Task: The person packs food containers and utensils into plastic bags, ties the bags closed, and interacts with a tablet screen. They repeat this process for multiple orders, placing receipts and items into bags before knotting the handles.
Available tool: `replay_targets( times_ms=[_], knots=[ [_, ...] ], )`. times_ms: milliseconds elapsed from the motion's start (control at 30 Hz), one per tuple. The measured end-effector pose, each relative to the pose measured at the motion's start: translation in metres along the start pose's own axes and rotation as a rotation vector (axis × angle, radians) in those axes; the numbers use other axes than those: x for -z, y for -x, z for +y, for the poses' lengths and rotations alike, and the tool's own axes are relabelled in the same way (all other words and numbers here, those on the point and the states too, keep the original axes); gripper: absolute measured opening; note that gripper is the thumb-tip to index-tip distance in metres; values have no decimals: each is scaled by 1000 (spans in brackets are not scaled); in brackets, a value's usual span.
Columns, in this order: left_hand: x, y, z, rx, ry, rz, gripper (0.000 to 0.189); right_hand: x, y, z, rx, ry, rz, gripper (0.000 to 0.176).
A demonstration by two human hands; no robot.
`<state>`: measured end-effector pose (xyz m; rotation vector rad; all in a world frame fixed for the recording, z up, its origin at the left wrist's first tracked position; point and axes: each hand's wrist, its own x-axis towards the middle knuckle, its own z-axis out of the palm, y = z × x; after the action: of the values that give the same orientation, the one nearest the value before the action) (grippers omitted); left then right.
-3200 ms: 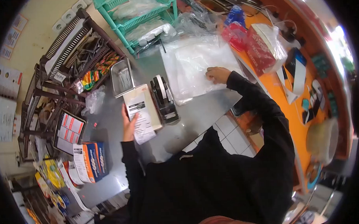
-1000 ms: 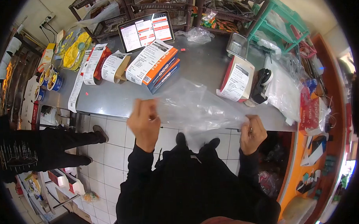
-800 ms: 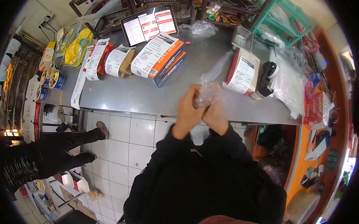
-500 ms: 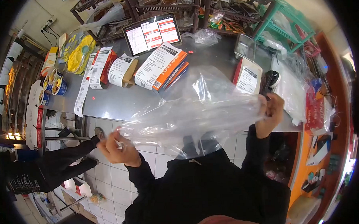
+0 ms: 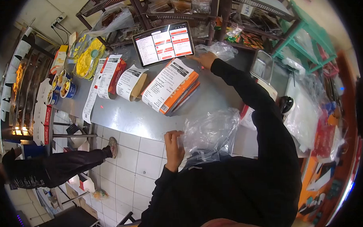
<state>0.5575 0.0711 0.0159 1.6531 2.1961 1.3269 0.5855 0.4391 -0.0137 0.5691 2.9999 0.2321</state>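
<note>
My left hand [image 5: 175, 150] is closed on the left edge of a crumpled clear plastic bag [image 5: 212, 130] at the front edge of the metal table [image 5: 129, 115]. My right hand [image 5: 205, 60] reaches across the table to the lower right corner of a lit tablet [image 5: 163, 43], index finger stretched out. Whether the fingertip touches the screen cannot be told. Just below the tablet sits an orange box [image 5: 181, 93] with a printed receipt [image 5: 166, 86] on it. To its left stand a brown paper packet [image 5: 138, 87] and a red box [image 5: 118, 77], both with receipts.
Yellow food in a clear container [image 5: 85, 63] and several blue-white cups [image 5: 67, 88] are at the left. Dark racks [image 5: 178, 15] and a green rack [image 5: 307, 49] line the back. White plastic bags [image 5: 301, 113] lie right. Another person [image 5: 51, 168] stands at far left.
My right hand has let go of the bag and moved up and left to the tablet. My left hand has moved right, and the once stretched bag is now bunched up.
</note>
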Motion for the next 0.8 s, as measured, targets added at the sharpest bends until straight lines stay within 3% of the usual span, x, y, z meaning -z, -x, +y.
replay_targets(
  times_ms=[167, 267, 367, 400, 467, 533, 567, 600, 633, 700, 767, 800],
  knots=[
    [-5, -8, -1, 153, 83, -138, 38, -28, -26, 8, 25, 37, -69, 83],
    [-9, -26, 12, 223, 218, -106, 27, -26, -23, 9, 29, 71, 58, 85],
    [-2, -43, 19, 117, 255, -278, 21, -16, -22, 9, 13, 28, -48, 78],
    [-4, -45, 13, 8, 245, -304, 17, -8, -14, 10, -11, -86, 72, 66],
    [-14, -50, 6, 321, 499, -303, 18, 18, 12, 6, -76, -310, 323, 45],
    [-21, -57, 10, 662, 925, -299, 30, 98, 74, -13, -94, -845, 371, 23],
    [-23, -66, 14, 730, 1159, -249, 29, 149, 115, -39, -114, -1140, 244, 13],
    [-25, -75, 18, 803, 1393, -198, 27, 157, 151, -71, -119, -1286, 283, 13],
    [-25, -84, 26, 873, 1629, -144, 26, 148, 177, -97, 49, -1491, 270, 7],
    [2, -99, 48, 1095, 1187, 219, 21, 115, 199, -132, -206, -1184, -53, 15],
    [29, -92, 30, 743, 1377, 388, 19, 56, 239, -160, -487, -875, -279, 26],
    [38, -88, 9, 494, 1012, 263, 16, 70, 250, -160, -413, -859, -294, 32]
  ],
)
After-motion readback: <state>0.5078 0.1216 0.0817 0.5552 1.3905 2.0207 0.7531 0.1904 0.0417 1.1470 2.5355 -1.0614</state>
